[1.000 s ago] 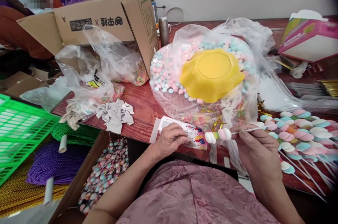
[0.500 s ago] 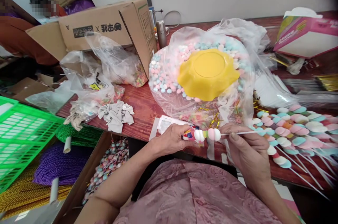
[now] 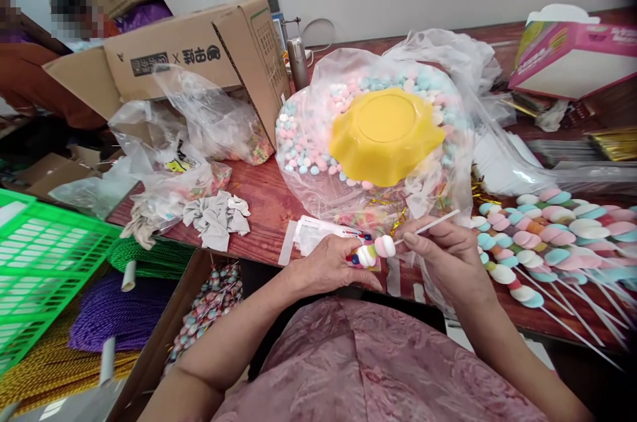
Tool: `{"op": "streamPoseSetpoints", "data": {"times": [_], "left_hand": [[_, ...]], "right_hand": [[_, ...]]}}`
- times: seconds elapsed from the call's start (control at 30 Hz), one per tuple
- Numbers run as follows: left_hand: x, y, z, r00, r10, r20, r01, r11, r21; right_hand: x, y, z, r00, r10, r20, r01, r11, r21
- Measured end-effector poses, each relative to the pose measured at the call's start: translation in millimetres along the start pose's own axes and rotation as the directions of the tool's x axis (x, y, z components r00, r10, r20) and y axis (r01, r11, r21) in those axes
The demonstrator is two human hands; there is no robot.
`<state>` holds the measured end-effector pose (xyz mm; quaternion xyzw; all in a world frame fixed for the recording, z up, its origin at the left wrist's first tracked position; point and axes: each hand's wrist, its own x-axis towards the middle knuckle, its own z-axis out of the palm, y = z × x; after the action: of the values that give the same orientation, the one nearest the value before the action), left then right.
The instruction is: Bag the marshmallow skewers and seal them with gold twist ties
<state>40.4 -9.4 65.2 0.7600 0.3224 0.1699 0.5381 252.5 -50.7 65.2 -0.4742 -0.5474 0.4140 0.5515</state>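
Note:
My left hand (image 3: 331, 264) is closed round the colourful end of a marshmallow skewer (image 3: 384, 247), whose pink, white and greenish pieces show past the fingers. My right hand (image 3: 445, 246) pinches the skewer's thin white stick (image 3: 438, 221), which slants up to the right. Part of the colourful end is hidden by the left fingers. Just beyond the hands, a clear plastic bag (image 3: 308, 193) of pink, white and blue marshmallows (image 3: 301, 160) lies on the table, with a yellow scalloped bowl (image 3: 388, 123) upside down on it. Finished-looking marshmallow skewers (image 3: 542, 236) are piled right of my right hand.
A cardboard box (image 3: 174, 60) stands at the back left, beside plastic bags (image 3: 213, 117). A crumpled grey cloth (image 3: 216, 216) lies near the table edge. Below left are a green basket (image 3: 44, 263) and purple cords (image 3: 117, 309). Another person (image 3: 50, 83) is at far left.
The skewer has tilted, its stick end rising. My right hand has moved left and up along with the stick, closer to my left hand. The view has shifted slightly.

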Motion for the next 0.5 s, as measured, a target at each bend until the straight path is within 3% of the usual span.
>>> {"op": "streamPoseSetpoints", "data": {"times": [0.17, 0.27, 0.37, 0.5], "left_hand": [[5.6, -1.2, 6.1, 1.0, -0.023, 0.016, 0.025, 0.992, -0.127], [4.6, -2.1, 5.7, 0.997, -0.072, 0.0, 0.071, 0.987, -0.147], [-1.3, -0.1, 0.3, 0.996, -0.067, -0.063, 0.066, 0.998, -0.025], [-9.8, 3.1, -1.4, 0.993, -0.076, -0.09, 0.096, 0.964, 0.247]], "right_hand": [[3.4, -10.8, 18.8, 0.997, -0.08, -0.006, 0.079, 0.994, -0.08], [5.0, -2.2, 21.7, 0.998, 0.054, -0.022, -0.053, 0.998, 0.042], [5.0, 13.9, 17.3, 0.982, 0.172, -0.083, -0.155, 0.972, 0.176], [2.3, 22.9, 14.7, 0.964, 0.19, -0.184, -0.149, 0.966, 0.213]]}}
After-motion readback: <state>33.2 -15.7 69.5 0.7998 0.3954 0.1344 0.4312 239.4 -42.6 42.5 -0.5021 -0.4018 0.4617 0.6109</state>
